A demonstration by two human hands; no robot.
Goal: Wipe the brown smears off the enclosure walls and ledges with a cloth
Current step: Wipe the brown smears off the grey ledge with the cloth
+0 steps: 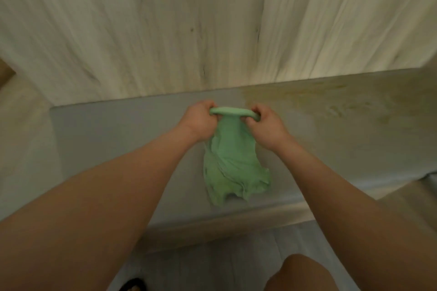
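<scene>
Nearest the camera, a bare knee (305, 271) shows at the bottom edge, with the toe of a dark sandal (133, 284) to its left on the pale floor. Two bare forearms reach forward from the lower corners and meet above a grey ledge (106, 137). The left hand (198, 120) and the right hand (267, 125) each have their fingers curled tight around the top edge of a green cloth (231, 160). That edge is bunched into a roll stretched between them, and the rest hangs down crumpled over the ledge. Beyond the right hand, brown smears (331, 101) stain the right part of the ledge. Behind it rises a pale, grey-veined wall (212, 19).
</scene>
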